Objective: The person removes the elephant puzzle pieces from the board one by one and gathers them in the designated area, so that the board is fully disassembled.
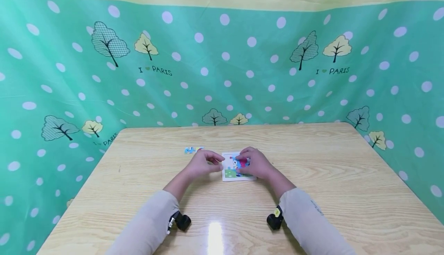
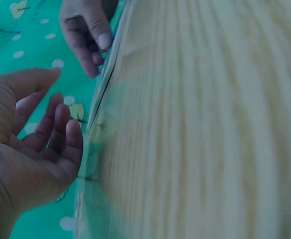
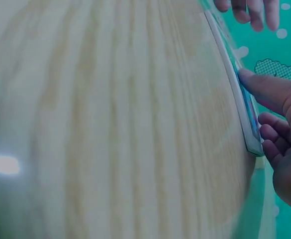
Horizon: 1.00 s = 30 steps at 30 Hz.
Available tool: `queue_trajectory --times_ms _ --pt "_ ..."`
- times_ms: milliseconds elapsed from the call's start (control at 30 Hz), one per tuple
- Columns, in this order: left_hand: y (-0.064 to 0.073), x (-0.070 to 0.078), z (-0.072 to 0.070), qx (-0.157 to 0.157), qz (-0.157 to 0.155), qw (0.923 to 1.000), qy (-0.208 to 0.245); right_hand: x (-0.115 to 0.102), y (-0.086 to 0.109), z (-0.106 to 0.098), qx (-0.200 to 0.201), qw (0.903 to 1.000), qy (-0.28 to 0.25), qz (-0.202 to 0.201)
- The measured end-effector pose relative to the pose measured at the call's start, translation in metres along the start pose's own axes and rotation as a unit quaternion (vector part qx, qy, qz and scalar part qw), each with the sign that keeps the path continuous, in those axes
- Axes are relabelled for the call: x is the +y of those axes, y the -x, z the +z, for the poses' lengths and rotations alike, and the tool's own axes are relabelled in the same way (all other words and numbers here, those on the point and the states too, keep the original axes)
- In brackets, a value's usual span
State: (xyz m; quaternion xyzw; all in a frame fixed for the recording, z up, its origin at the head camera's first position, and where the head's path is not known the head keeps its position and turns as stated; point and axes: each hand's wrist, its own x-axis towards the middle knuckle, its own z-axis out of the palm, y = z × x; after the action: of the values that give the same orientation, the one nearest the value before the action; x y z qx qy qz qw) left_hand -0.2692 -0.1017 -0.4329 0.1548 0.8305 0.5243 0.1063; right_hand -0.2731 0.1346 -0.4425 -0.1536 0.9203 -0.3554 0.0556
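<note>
A small picture puzzle board (image 1: 227, 173) with a pale frame lies flat on the table, showing a blue and red figure over green ground. My right hand (image 1: 257, 164) is over its right part, thumb and fingers spread around the figure. In the right wrist view, the thumb tip of the right hand (image 3: 287, 114) presses on the board's face (image 3: 235, 82), with the other fingers bent beside its edge. My left hand (image 1: 204, 164) hovers at the board's left edge, fingers loosely curved and a gap before the thumb; the left wrist view shows this left hand (image 2: 36, 134) holding nothing.
Loose puzzle pieces (image 1: 189, 150) in blue and other colours lie behind the left hand, partly covered by it. Under everything is a wood-grain table (image 1: 312, 193). A green dotted curtain (image 1: 222, 66) hangs along its back and sides.
</note>
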Motion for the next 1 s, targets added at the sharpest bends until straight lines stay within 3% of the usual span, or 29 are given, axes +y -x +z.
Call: queue_trajectory --times_ms 267,533,767,1000 --pt "-0.002 0.003 0.007 -0.041 0.000 0.9974 -0.059 -0.002 0.003 -0.004 -0.002 0.9995 0.010 -0.031" --pt "-0.003 0.009 0.013 -0.064 0.009 0.9916 -0.112 -0.002 0.008 -0.010 -0.040 0.9970 0.018 -0.064" --pt "-0.006 0.011 0.020 -0.062 0.043 0.9799 -0.184 0.001 0.011 -0.009 -0.044 0.9939 0.027 -0.097" --pt "-0.007 0.010 0.020 -0.063 0.054 0.9738 -0.212 0.002 0.013 -0.006 -0.037 0.9924 0.027 -0.115"
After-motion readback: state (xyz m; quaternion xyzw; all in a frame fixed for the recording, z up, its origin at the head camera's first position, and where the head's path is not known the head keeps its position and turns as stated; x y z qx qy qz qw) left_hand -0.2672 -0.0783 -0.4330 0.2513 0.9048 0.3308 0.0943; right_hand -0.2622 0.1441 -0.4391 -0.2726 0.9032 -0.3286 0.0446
